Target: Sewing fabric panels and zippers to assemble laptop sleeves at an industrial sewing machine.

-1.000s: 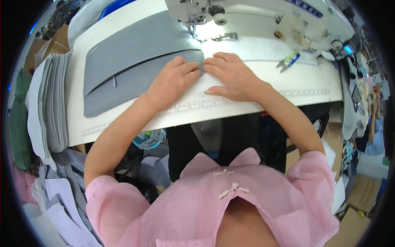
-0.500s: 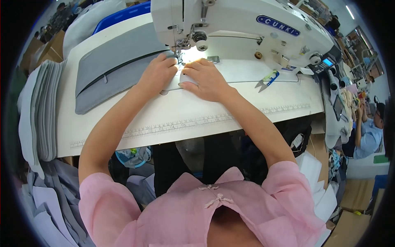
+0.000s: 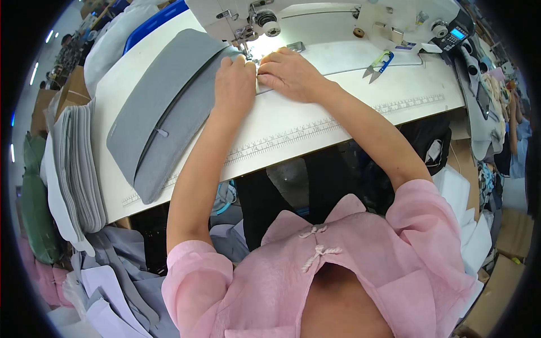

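Note:
A grey fabric panel (image 3: 163,98) with a dark zipper (image 3: 174,107) and a small grey pull (image 3: 162,132) lies on the white sewing table (image 3: 304,121). Its far right end reaches the lit needle area of the sewing machine (image 3: 225,22). My left hand (image 3: 235,84) is closed at that end, its curled fingers gripping the panel's edge just before the presser foot. Close beside it, my right hand (image 3: 290,73) has its fingers drawn together by the needle; glare and the fingers hide what they pinch.
Thread snips (image 3: 384,60) with green and blue handles lie right of my right hand. A pile of pale grey cut pieces (image 3: 79,163) hangs over the table's left edge. A control box (image 3: 452,37) stands far right. A ruler strip (image 3: 293,135) runs along the front.
The panel has swung round, its free end now nearer the table's front edge. My left hand has turned with it. My right hand's spread fingers have drawn together. The whole view has shifted.

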The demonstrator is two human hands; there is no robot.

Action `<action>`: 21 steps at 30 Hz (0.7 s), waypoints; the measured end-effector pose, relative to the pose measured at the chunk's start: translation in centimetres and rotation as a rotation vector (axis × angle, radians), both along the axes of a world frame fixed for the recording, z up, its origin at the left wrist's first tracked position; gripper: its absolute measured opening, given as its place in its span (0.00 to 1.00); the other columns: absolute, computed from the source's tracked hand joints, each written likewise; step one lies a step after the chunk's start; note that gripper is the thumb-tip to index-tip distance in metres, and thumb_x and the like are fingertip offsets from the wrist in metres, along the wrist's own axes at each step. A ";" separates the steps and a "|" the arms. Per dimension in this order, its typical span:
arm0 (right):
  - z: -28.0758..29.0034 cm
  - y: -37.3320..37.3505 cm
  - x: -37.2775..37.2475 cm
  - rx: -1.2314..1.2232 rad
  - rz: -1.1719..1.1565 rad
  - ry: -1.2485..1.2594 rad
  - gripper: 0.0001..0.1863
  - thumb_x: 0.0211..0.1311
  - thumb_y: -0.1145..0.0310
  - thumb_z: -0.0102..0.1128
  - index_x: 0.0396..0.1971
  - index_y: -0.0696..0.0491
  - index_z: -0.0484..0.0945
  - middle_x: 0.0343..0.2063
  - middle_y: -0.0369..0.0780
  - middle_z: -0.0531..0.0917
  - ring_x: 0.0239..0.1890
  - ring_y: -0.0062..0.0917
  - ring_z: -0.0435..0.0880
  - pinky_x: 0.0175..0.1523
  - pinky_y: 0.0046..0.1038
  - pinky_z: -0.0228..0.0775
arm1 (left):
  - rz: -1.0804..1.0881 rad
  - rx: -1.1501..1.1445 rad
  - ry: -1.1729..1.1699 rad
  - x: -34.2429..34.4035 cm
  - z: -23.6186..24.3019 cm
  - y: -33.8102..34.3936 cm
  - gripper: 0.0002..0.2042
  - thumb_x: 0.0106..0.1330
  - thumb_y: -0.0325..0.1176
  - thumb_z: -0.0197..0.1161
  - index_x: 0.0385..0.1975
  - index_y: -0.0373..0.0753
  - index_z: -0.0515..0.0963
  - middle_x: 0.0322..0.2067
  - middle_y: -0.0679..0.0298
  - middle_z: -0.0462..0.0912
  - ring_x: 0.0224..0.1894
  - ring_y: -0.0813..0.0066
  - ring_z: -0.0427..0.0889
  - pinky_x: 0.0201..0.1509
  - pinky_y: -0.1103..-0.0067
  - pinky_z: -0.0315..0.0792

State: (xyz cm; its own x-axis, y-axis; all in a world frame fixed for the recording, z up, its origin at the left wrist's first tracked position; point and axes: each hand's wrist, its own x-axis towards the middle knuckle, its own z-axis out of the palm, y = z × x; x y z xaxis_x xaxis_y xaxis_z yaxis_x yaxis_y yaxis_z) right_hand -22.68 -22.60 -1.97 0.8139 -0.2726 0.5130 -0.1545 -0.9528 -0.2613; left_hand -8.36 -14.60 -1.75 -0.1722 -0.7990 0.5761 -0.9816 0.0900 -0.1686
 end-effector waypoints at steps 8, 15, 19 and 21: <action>-0.7 0.3 0.2 -0.002 -0.038 -0.089 0.11 0.54 0.63 0.48 0.27 0.54 0.76 0.33 0.39 0.77 0.39 0.29 0.71 0.47 0.28 0.62 | -0.115 0.484 0.056 4.7 4.5 -0.4 0.08 0.53 0.35 0.51 0.25 0.40 0.77 0.38 0.64 0.76 0.45 0.63 0.69 0.44 0.65 0.64; -0.1 0.6 -0.1 0.025 -0.040 0.010 0.13 0.53 0.62 0.50 0.35 0.53 0.74 0.39 0.40 0.74 0.44 0.31 0.69 0.51 0.30 0.60 | 0.001 0.393 0.205 2.9 1.6 1.7 0.11 0.58 0.39 0.50 0.39 0.48 0.74 0.49 0.65 0.69 0.59 0.60 0.56 0.55 0.53 0.50; -0.3 0.7 -0.3 -0.056 -0.084 0.075 0.17 0.52 0.59 0.52 0.41 0.50 0.73 0.43 0.41 0.71 0.47 0.33 0.66 0.53 0.32 0.57 | 0.257 0.443 0.055 0.0 3.0 2.2 0.14 0.59 0.38 0.48 0.45 0.46 0.67 0.52 0.63 0.65 0.57 0.59 0.60 0.52 0.54 0.57; -0.1 1.1 -0.2 -0.074 -0.079 0.084 0.18 0.52 0.59 0.52 0.42 0.49 0.72 0.44 0.41 0.70 0.48 0.34 0.65 0.54 0.33 0.56 | 0.080 0.677 0.183 1.9 4.3 1.6 0.13 0.58 0.38 0.48 0.43 0.44 0.69 0.51 0.60 0.66 0.54 0.57 0.62 0.50 0.61 0.61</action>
